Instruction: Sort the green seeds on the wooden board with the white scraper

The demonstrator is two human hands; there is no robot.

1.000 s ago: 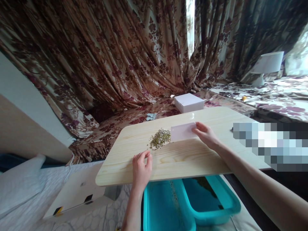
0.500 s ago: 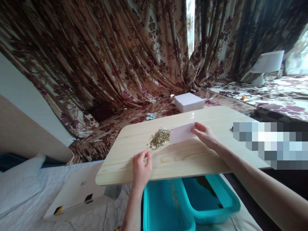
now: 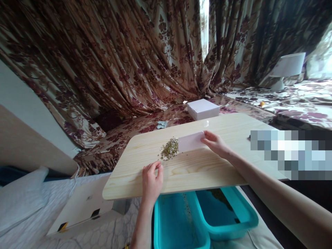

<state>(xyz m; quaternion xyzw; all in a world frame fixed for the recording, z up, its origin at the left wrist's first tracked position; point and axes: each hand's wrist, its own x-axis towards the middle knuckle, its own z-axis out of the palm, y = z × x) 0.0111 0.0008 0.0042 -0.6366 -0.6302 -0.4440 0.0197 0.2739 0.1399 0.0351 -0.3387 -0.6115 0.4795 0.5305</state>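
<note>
On the pale wooden table point(image 3: 186, 169) lies a heap of mixed small seeds or beans point(image 3: 169, 148), yellow-green with white and dark bits. My right hand point(image 3: 213, 141) pinches one end of a white card point(image 3: 191, 141) between thumb and fingers. The card stands on edge, tilted, its far end against the right side of the heap. Near the table's front edge rests my left hand point(image 3: 152, 176), loosely curled, thumb close to the index finger, with nothing visible in it. It is just in front of the heap, not touching it.
Two turquoise tubs point(image 3: 207, 231) stand below the table's front edge. Behind the table are a white box point(image 3: 203, 109) and a grey-blue cloth point(image 3: 162, 124). A flat pale box point(image 3: 80, 204) lies left. A lamp point(image 3: 289, 65) stands far right.
My right hand has moved the card a little to the left, and the heap's right side is pushed in slightly. My left hand has stayed almost in place.
</note>
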